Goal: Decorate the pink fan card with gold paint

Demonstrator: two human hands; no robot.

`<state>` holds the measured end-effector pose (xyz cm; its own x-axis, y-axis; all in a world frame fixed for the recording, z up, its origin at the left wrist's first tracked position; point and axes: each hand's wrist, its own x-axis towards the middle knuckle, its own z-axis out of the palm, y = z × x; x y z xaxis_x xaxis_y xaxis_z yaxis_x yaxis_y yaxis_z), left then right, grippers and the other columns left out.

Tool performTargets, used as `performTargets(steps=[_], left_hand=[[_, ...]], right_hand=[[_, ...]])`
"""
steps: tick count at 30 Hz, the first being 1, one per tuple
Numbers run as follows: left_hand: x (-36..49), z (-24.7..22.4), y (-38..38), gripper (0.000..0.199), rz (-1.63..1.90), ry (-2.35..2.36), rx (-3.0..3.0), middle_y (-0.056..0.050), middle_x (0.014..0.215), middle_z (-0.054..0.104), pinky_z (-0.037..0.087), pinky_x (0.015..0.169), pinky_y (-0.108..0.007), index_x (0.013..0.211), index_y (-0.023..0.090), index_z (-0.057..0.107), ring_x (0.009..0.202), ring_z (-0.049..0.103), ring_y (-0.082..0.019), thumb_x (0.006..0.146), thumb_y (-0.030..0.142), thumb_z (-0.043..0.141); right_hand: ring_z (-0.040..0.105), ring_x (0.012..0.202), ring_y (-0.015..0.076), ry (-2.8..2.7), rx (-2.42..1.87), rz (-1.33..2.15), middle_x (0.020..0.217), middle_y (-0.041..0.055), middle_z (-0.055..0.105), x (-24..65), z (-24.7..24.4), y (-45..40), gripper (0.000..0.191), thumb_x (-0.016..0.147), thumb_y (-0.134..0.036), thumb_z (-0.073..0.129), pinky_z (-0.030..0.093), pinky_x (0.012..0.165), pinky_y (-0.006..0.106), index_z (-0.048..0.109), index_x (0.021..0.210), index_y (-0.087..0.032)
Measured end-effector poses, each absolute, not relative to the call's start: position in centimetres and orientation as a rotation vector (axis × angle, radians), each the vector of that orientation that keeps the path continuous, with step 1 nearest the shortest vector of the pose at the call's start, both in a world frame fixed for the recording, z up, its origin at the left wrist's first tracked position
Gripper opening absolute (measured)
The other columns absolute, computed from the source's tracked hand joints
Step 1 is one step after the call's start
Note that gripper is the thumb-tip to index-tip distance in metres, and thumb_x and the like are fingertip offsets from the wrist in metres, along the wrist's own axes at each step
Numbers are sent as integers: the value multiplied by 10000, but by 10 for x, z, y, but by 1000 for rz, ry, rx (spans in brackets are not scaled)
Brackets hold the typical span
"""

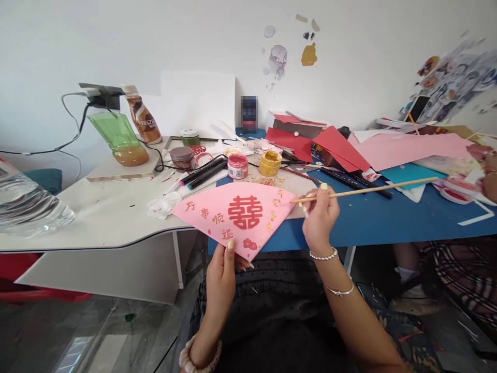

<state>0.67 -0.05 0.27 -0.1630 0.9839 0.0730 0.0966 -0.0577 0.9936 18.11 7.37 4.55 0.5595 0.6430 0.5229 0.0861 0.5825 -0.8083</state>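
My left hand [224,269] grips the lower edge of a pink fan-shaped paper [205,204], thumb on top and fingers underneath. The paper carries a large red double-happiness character, smaller gold characters along both sides and red flowers near its lower point. In my right hand [321,215] is a thin wooden stick [373,190], pinched between thumb and fingers. Its left end reaches the right corner of the paper; whether that end has bristles I cannot tell. Just beyond the paper stand an open jar of yellow paint [270,163] and a jar of red paint [238,167].
Black markers [207,172], a crumpled tissue [165,205] and a brown jar [181,157] lie left of the paints. Red paper sheets [341,147] are piled at the right. A water bottle [34,199] lies far left. Another person's hand [490,171] shows at the right edge.
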Motion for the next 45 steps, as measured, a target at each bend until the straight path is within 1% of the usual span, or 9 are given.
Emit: performTargets(steps=[4,8,14,20,26,32,38,45], left_hand=[[7,4,0,334,1342,1372,1231,9,519,606,454,523,-264,767,194,518,506,581,-162,825,506,413],[7,4,1,327,1341,1379,1224,9,519,609,454,518,-257,783,193,521,507,576,-159,826,501,419],[7,5,0,336,1326,1392,1240,10,510,603,452,518,-247,753,193,518,503,573,-153,824,506,418],[7,4,0,343,1335,1396,1249,8,511,606,454,518,-254,745,196,513,497,575,-156,820,517,417],[7,5,0,322,1324,1392,1228,5,521,610,462,529,-265,780,197,523,513,584,-164,825,499,419],[7,4,0,320,1320,1407,1220,6,518,603,453,531,-255,759,191,526,516,583,-157,828,483,416],[6,4,0,335,1308,1416,1228,4,528,606,453,539,-259,782,188,530,530,592,-160,823,499,413],[6,3,-1,331,1306,1415,1230,2,524,608,457,531,-256,810,181,533,521,595,-155,824,488,411]], right_hand=[[362,389,66,-885,-944,306,457,-77,365,188,49,61,296,882,-378,377,365,437,214,371,636,-214],[399,397,71,-1039,-953,327,456,-69,395,187,47,54,305,881,-387,389,330,408,209,408,634,-208],[486,465,86,-1259,-1097,359,470,-60,437,175,36,62,307,886,-373,375,368,464,213,403,631,-205],[447,431,82,-1312,-1159,299,477,-56,448,169,28,66,297,876,-361,386,343,448,211,410,625,-203],[436,413,76,-1306,-1171,257,458,-62,439,168,32,65,289,874,-340,385,337,436,201,398,618,-207],[468,431,79,-1275,-1179,228,449,-63,442,172,35,67,288,879,-318,367,357,450,199,379,612,-210],[436,399,71,-1315,-1194,228,439,-68,431,170,34,66,286,872,-304,378,341,430,194,378,603,-209],[460,419,78,-1264,-1206,203,441,-66,431,170,33,67,285,874,-296,362,349,444,198,366,601,-212]])
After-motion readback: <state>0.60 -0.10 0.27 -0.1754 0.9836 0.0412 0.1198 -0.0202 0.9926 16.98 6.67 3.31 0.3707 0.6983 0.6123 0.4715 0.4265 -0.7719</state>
